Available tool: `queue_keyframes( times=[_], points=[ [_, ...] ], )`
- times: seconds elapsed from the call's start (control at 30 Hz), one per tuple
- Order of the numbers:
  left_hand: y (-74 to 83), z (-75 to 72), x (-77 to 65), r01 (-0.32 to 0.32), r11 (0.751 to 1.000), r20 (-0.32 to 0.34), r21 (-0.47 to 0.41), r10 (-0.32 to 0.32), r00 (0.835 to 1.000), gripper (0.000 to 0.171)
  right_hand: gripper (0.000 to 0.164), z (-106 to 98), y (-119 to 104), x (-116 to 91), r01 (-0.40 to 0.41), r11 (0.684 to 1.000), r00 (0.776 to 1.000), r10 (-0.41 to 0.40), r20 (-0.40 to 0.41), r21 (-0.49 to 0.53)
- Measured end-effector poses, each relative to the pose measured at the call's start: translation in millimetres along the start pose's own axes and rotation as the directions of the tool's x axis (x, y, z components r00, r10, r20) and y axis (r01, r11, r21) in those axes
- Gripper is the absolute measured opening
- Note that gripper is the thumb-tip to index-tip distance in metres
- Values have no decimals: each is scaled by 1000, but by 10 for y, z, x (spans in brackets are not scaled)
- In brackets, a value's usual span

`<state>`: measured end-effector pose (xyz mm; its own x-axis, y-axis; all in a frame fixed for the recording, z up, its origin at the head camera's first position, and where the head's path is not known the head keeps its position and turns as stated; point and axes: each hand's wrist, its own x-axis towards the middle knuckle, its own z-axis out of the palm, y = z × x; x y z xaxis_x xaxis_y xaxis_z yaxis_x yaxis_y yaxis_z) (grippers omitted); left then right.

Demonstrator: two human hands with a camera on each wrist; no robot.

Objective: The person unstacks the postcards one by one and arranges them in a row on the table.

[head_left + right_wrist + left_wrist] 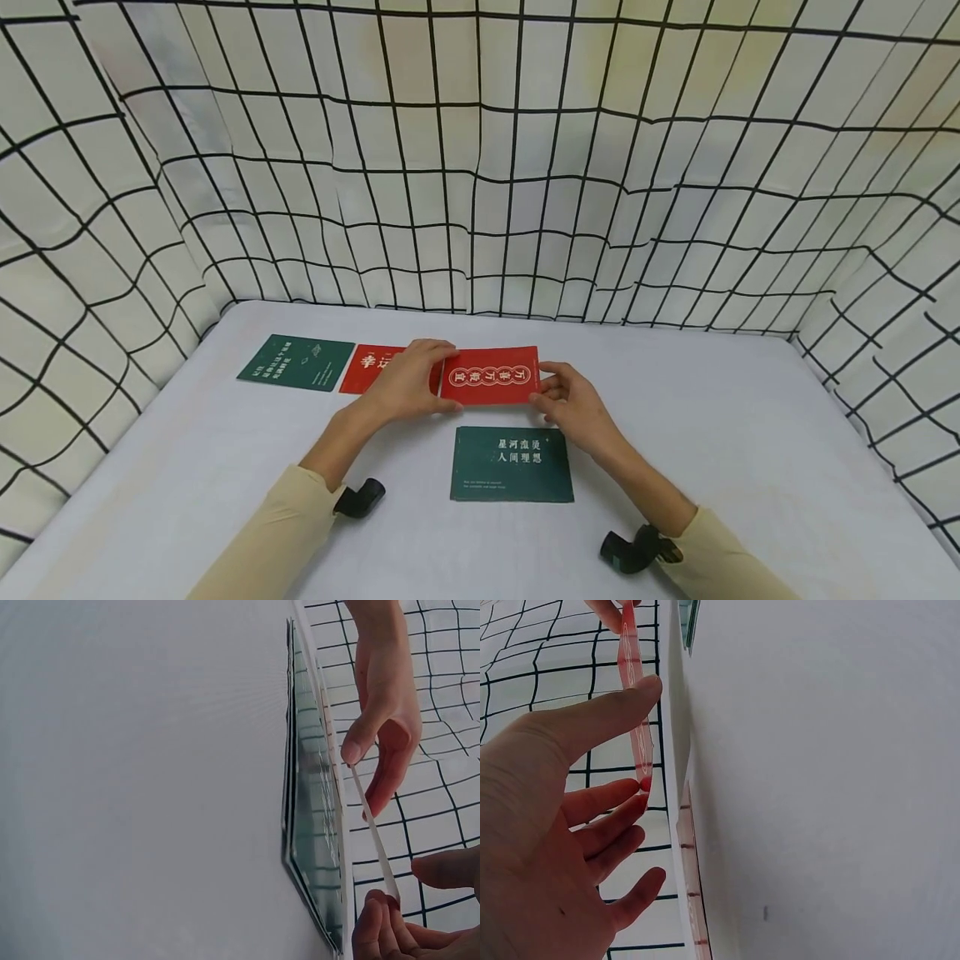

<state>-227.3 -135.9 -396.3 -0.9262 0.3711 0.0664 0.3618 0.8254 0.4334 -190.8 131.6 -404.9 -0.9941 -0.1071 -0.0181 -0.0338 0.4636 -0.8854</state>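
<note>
A red card [490,377] with white characters in linked rings is held up off the table between two hands. My left hand [412,379] grips its left end, thumb along the lower edge and fingers at the upper edge; the other fingers spread loosely in the left wrist view. At the right end my right hand [573,406] holds the lower corner between thumb and fingertips. Seen from the right wrist, the card [379,847] is a thin edge-on strip. A stack of dark green cards [512,475] with white characters lies just in front.
Farther left on the white tabletop [675,375] lie a green card [296,362] and another red card [365,367], side by side; the left hand partly covers the red one. Black netting [480,175] over white cloth encloses the table at the back and sides.
</note>
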Motion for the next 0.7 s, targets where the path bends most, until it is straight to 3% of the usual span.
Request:
queue_keyframes(
  times=[0.7],
  points=[
    [-67,21,107,29,999,25,-28,-28,999,90,67,53,-2,-2,-9,995,1000,11,14,-101]
  ],
)
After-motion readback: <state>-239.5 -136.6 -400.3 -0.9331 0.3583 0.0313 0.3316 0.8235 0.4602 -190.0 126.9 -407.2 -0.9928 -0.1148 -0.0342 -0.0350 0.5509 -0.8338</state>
